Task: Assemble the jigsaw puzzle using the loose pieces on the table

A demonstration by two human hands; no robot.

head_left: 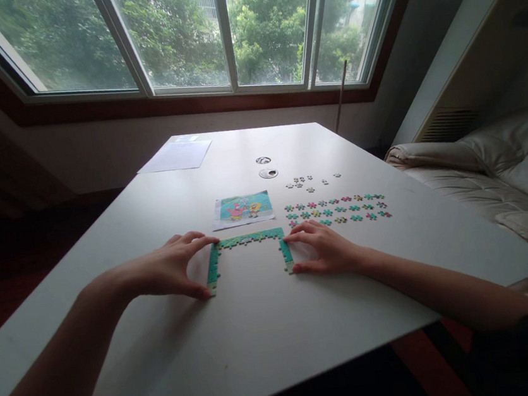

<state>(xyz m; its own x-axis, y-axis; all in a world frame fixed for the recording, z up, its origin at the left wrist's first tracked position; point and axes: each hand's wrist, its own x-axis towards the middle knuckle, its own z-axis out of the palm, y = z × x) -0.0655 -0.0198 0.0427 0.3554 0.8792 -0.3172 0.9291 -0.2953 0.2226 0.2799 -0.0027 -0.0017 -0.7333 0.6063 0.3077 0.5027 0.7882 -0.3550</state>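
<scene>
A partly joined green puzzle border [246,241] lies on the white table [261,338], with a top edge and two short sides. My left hand [171,269] spans the left side, index fingertip at the top corner and thumb at the lower end. My right hand [322,248] does the same on the right side. Both hands have fingers spread and press against the border's outer edges. A colourful cartoon reference picture [243,208] lies just beyond the border.
Loose coloured puzzle pieces [336,210] lie in rows to the right, with paler pieces [305,182] further back. A sheet of paper [176,155] and two round table fittings [268,173] sit near the window. A beige sofa [493,165] stands at right.
</scene>
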